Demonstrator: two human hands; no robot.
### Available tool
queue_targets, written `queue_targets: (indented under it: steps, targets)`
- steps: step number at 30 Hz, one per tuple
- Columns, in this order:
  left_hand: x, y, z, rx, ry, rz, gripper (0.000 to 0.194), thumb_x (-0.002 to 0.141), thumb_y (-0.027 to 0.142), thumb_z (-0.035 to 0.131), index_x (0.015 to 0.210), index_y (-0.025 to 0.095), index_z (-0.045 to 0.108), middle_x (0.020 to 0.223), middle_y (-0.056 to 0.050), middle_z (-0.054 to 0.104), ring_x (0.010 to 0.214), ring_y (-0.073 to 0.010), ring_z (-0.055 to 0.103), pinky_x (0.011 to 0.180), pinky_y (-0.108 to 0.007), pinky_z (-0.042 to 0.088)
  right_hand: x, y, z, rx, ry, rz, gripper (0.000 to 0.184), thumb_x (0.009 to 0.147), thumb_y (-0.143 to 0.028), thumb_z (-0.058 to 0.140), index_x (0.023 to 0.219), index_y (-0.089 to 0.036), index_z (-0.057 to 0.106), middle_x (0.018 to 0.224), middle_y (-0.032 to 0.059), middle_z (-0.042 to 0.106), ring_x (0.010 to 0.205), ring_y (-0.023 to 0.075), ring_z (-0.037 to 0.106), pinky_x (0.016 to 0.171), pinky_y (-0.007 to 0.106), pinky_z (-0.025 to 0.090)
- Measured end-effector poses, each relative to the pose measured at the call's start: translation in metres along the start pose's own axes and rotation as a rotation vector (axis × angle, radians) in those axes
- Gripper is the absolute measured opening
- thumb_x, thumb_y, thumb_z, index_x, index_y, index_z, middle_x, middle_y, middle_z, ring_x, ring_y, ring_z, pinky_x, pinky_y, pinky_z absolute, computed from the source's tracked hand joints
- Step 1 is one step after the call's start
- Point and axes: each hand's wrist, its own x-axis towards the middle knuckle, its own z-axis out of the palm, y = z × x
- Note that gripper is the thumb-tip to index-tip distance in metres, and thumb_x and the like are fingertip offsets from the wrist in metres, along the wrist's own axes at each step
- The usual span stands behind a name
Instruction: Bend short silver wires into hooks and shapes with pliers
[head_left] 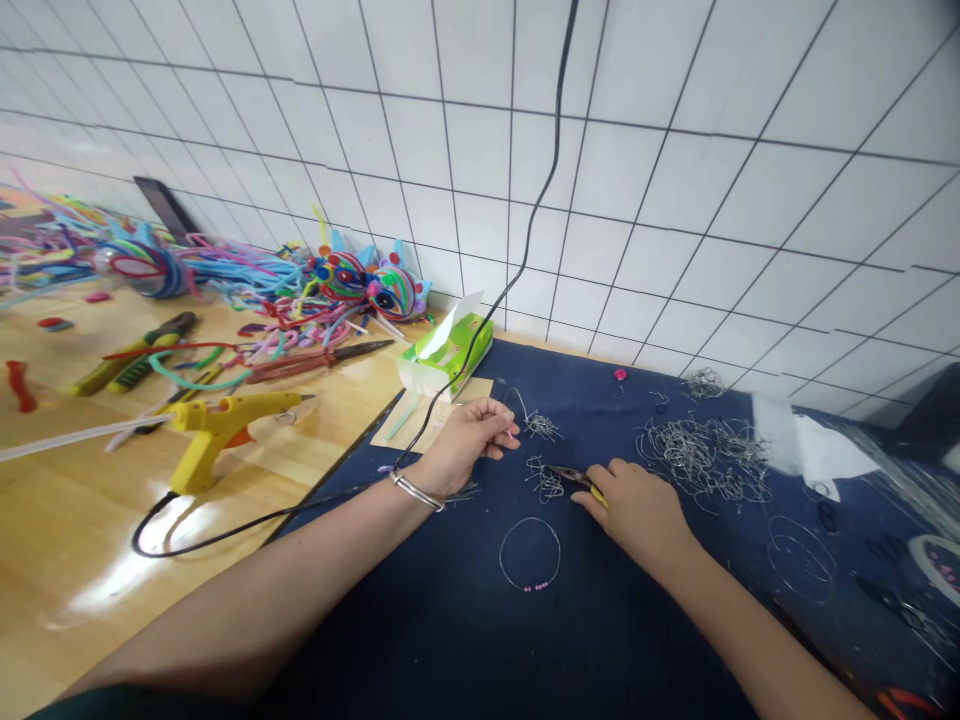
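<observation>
My left hand [480, 432] is closed in a pinch on a thin bent wire [519, 402] with a small pink bead [511, 433] at the fingertips. Wrapped round yellow-handled pliers [574, 474], my right hand [634, 508] rests low over the dark blue cloth. The plier jaws point left at a small pile of bent wire pieces [547, 484]; whether they touch it I cannot tell. A second small wire pile [543, 426] lies just right of my left fingers. Nearer me on the cloth is a wire ring [501, 548] with several pink beads along its near edge.
A large tangle of wire pieces [705, 455] lies right. A yellow glue gun [217, 425], cutters [139, 360] and red-handled pliers [315, 360] lie left on wood. A black cord [556, 140] hangs across, passing by my left wrist. A green box [465, 365] stands near the tiled wall.
</observation>
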Motion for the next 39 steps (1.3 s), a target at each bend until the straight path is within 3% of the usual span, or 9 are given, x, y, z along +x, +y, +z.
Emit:
queue_targets:
  steps: [9, 14, 20, 31, 39]
  targets:
    - [-0.002, 0.003, 0.002, 0.137, -0.01, 0.042, 0.02, 0.075, 0.035, 0.055, 0.076, 0.015, 0.052, 0.068, -0.001, 0.061, 0.051, -0.007, 0.055, 0.044, -0.016, 0.039, -0.005, 0.014, -0.015, 0.137, -0.085, -0.079, 0.039, 0.082, -0.057, 0.034, 0.09, -0.027, 0.057, 0.076, 0.0006, 0.058, 0.067, 0.0129, 0.056, 0.052, 0.022, 0.031]
    - [-0.003, 0.001, 0.003, 0.168, -0.027, 0.048, 0.019, 0.076, 0.034, 0.054, 0.075, 0.015, 0.052, 0.066, -0.001, 0.06, 0.05, -0.0071, 0.055, 0.044, -0.017, 0.038, -0.005, 0.017, -0.014, 0.027, -0.018, 0.047, 0.039, 0.083, -0.055, 0.033, 0.087, -0.024, 0.057, 0.074, 0.0024, 0.056, 0.07, 0.0156, 0.055, 0.051, 0.023, 0.028]
    - [-0.002, -0.003, 0.003, 0.224, -0.046, 0.041, 0.018, 0.076, 0.034, 0.054, 0.077, 0.016, 0.051, 0.068, -0.002, 0.061, 0.05, -0.0075, 0.055, 0.043, -0.017, 0.037, -0.006, 0.017, -0.01, 0.028, -0.058, -0.005, 0.039, 0.082, -0.056, 0.034, 0.085, -0.025, 0.057, 0.074, 0.0024, 0.056, 0.068, 0.0153, 0.054, 0.051, 0.023, 0.028]
    - [0.0, -0.005, 0.004, 0.244, 0.038, 0.095, 0.02, 0.076, 0.036, 0.052, 0.077, 0.016, 0.052, 0.066, -0.001, 0.06, 0.05, -0.0069, 0.054, 0.043, -0.017, 0.036, -0.004, 0.022, -0.014, -0.06, 0.022, 0.041, 0.037, 0.083, -0.052, 0.037, 0.086, -0.021, 0.057, 0.073, 0.0056, 0.053, 0.071, 0.0186, 0.05, 0.058, 0.028, 0.032]
    - [0.0, -0.004, 0.004, 0.23, 0.056, 0.109, 0.02, 0.077, 0.036, 0.052, 0.077, 0.016, 0.052, 0.066, -0.002, 0.06, 0.053, -0.008, 0.055, 0.044, -0.017, 0.036, 0.002, 0.012, -0.013, 0.083, -0.058, 0.0, 0.037, 0.081, -0.055, 0.037, 0.087, -0.024, 0.058, 0.075, 0.0034, 0.054, 0.074, 0.0168, 0.053, 0.059, 0.025, 0.036]
